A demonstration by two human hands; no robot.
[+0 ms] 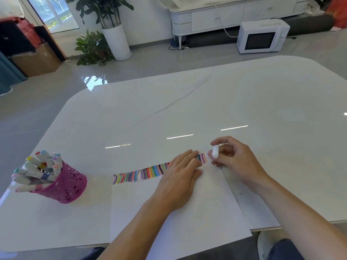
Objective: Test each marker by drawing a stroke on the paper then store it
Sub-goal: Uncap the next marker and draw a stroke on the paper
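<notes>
A white sheet of paper [189, 214] lies on the table's near edge. Along its top runs a row of several coloured strokes [142, 175]. My left hand [180, 177] lies flat on the paper with straight fingers, covering part of the row, and a small white piece [200, 168] shows by its thumb. Just right of the last strokes, my right hand [236, 162] grips a marker [215, 152]. Its white end sticks up between the fingers, and its grey body comes out below the palm. A pink perforated cup [71, 186] at the left holds several markers [43, 166].
The glossy white table [206, 102] stretches far beyond the paper. My knees and a shoe show below its near edge. On the floor behind stand potted plants [112, 34], a cardboard box [35, 61] and a white microwave [262, 36].
</notes>
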